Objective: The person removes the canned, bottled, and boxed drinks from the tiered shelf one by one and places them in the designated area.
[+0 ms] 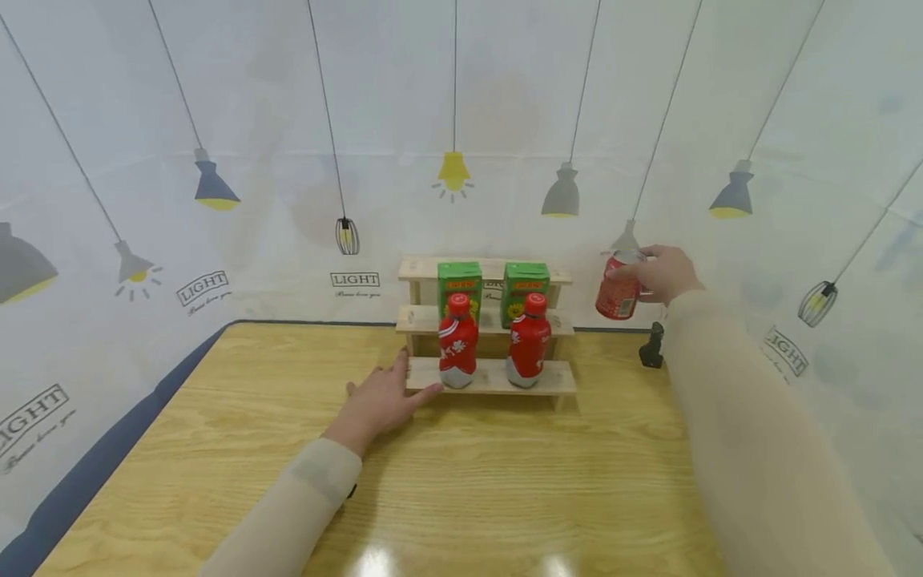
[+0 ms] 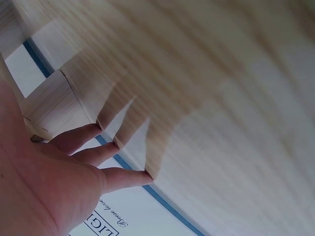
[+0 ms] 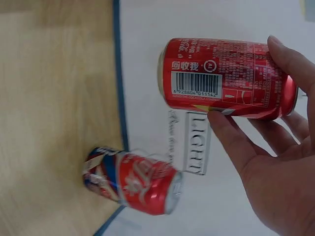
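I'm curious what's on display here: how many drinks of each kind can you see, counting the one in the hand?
Red bottles: 2
Green juice cartons: 2
Red cans: 2, one held by the right hand, one on the table
Total: 6

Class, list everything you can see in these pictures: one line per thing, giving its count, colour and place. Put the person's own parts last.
rack: 1, pale wood, three steps, at the table's far edge
bottles: 2, red with red caps, on the lowest step
cartons: 2, green, on the middle step behind the bottles
held can: 1, red, in the air right of the rack
second can: 1, red, at the table's edge, in the right wrist view
black object: 1, on the table right of the rack
table: 1, light wood
backdrop: 1, white with lamp prints
left hand: flat on the table against the rack's lowest step
right hand: holds the held can
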`<move>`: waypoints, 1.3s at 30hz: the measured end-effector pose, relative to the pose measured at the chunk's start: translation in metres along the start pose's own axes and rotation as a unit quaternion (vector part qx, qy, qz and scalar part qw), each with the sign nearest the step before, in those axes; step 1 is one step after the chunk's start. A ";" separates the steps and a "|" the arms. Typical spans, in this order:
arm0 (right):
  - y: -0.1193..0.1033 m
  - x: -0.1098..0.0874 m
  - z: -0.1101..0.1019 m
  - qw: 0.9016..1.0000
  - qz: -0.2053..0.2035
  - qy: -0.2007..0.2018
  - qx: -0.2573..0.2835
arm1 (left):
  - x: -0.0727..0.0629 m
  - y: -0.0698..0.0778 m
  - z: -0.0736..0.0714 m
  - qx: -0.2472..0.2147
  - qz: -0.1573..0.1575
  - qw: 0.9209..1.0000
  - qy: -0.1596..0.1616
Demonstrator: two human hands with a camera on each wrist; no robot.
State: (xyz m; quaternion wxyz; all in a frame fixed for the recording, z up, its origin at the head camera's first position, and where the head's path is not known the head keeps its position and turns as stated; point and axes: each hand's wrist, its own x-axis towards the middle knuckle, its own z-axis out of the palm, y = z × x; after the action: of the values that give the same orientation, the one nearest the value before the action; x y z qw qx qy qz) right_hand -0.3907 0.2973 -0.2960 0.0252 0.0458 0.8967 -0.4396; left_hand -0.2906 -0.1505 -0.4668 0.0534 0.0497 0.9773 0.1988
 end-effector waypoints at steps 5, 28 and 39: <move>0.032 0.004 0.011 1.000 0.011 0.003 0.009 | -0.001 0.000 0.000 -0.002 0.000 1.000 0.002; 0.085 0.017 0.047 0.998 0.046 -0.032 0.039 | -0.003 0.002 -0.004 0.001 -0.009 1.000 -0.005; 0.091 0.017 0.044 0.997 0.052 -0.035 0.039 | -0.002 0.002 -0.003 0.007 -0.007 1.000 -0.002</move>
State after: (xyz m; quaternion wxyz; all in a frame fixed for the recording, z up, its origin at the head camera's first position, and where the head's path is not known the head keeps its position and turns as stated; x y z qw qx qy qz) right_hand -0.3982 0.3189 -0.3959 0.0775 0.0785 0.8738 -0.4737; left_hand -0.2889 -0.1500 -0.4627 0.0566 0.0434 0.9789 0.1914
